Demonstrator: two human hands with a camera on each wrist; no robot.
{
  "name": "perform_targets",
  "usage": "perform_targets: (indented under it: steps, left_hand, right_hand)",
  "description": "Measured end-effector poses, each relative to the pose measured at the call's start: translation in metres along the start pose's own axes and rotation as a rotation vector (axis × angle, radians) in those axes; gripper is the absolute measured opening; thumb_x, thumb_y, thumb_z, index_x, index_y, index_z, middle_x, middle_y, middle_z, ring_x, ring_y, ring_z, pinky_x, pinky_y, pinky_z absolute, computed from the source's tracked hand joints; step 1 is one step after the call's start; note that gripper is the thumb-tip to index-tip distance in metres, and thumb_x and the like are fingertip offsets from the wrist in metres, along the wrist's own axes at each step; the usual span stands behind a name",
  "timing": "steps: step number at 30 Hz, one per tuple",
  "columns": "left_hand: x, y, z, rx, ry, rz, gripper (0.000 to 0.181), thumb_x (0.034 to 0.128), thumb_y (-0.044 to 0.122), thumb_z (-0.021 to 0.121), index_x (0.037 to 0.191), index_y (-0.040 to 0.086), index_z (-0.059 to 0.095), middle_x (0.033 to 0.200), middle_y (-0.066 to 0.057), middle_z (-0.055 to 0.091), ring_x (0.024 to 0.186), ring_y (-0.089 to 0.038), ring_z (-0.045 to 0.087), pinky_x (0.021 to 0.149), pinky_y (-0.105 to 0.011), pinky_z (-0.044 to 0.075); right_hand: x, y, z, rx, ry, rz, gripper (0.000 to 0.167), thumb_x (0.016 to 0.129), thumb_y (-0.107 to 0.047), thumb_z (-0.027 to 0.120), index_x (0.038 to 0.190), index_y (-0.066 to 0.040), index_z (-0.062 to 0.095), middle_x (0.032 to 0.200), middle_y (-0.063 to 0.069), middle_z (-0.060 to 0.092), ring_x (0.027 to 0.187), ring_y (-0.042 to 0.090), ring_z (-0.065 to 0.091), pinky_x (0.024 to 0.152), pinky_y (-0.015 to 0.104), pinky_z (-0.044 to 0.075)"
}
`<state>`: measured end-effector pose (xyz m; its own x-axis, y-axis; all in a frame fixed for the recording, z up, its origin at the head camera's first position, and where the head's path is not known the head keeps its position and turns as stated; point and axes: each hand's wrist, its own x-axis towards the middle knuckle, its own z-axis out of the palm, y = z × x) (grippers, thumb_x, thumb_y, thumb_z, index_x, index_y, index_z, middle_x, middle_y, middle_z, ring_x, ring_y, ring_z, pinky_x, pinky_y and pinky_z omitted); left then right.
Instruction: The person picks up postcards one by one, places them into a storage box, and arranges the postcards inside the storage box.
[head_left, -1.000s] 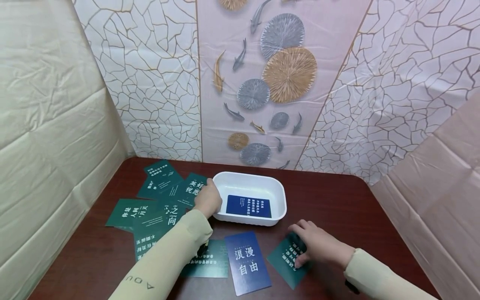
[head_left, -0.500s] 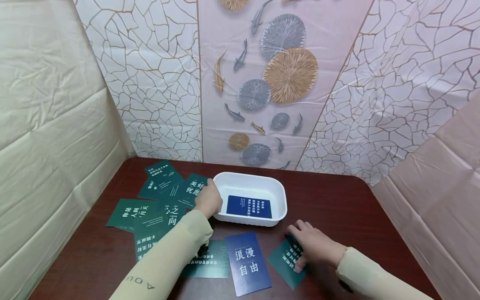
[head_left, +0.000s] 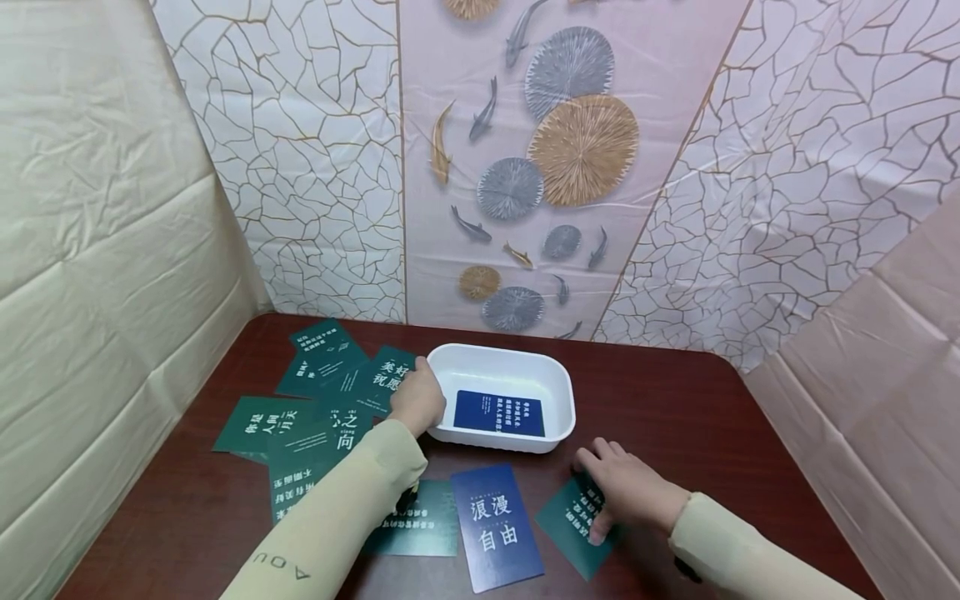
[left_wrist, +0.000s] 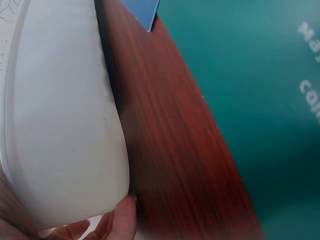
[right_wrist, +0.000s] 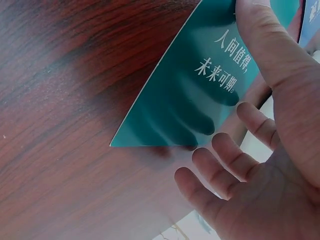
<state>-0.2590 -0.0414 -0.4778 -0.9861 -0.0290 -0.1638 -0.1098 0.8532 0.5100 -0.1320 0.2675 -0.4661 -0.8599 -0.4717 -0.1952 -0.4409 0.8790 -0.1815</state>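
Observation:
My left hand point(head_left: 416, 400) grips the left end of a white plastic tray point(head_left: 561, 417). In the left wrist view its fingers point(left_wrist: 127, 215) curl under the end of the tray's wall. A blue card point(head_left: 498, 413) printed with white characters lies inside the tray. To the right, my right hand point(head_left: 637, 490) is over a green card point(head_left: 568, 523) lying on the table. The right wrist view shows the thumb point(right_wrist: 260, 30) over this card's face, while the other fingers, reflected in its gloss, are spread beyond its edge. Another blue card point(head_left: 497, 529) lies left of the green one.
Several green cards point(head_left: 307, 446) overlap on the left of the dark red wooden table point(head_left: 652, 392). A further green card point(head_left: 427, 533) lies partly under the left forearm. Patterned cloth point(head_left: 330, 167) hangs behind the table, and plain cloth walls point(head_left: 112, 250) flank it.
My right hand has shifted slightly left over the green card. The left hand, the tray and the other cards keep their places.

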Motion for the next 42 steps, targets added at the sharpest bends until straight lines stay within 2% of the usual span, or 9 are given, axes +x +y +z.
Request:
perform_targets:
  steps: [6,15,30,42]
  left_hand:
    - [-0.001,0.0,-0.001,-0.002,-0.003,0.001,0.068,0.0859,0.009,0.065,0.141,-0.002,0.027,0.102,-0.023,0.059,0.088,-0.035,0.063,0.071,-0.052,0.052]
    - [-0.002,0.0,-0.002,0.004,-0.007,-0.007,0.069,0.0857,0.008,0.065,0.141,-0.002,0.026,0.102,-0.022,0.059,0.087,-0.035,0.063,0.071,-0.051,0.052]
    - [0.0,0.001,0.0,0.007,-0.013,-0.007,0.068,0.0855,0.008,0.065,0.14,-0.002,0.026,0.099,-0.022,0.059,0.084,-0.034,0.063,0.069,-0.05,0.052]
    - [-0.002,0.001,-0.002,0.005,-0.011,-0.001,0.069,0.0857,0.008,0.065,0.141,-0.002,0.026,0.101,-0.023,0.059,0.087,-0.035,0.063,0.071,-0.051,0.052]
  right_hand:
    - [-0.001,-0.001,-0.001,0.004,-0.004,0.003,0.083,0.048,-0.054,0.089,0.111,-0.014,0.054,0.096,0.0,0.043,0.087,0.02,0.043,0.074,0.043,0.044]
    - [0.001,-0.001,0.0,-0.024,-0.013,-0.054,0.076,0.052,-0.057,0.087,0.11,-0.017,0.056,0.099,-0.002,0.042,0.087,0.018,0.041,0.073,0.041,0.045]
    - [-0.004,0.009,0.001,-0.007,-0.026,0.051,0.076,0.053,-0.066,0.082,0.095,-0.013,0.049,0.086,0.0,0.037,0.079,0.018,0.036,0.067,0.035,0.038]
    - [-0.009,0.01,-0.002,0.011,-0.073,0.09,0.078,0.057,-0.066,0.08,0.102,-0.009,0.05,0.087,0.001,0.044,0.081,0.019,0.04,0.074,0.042,0.041]
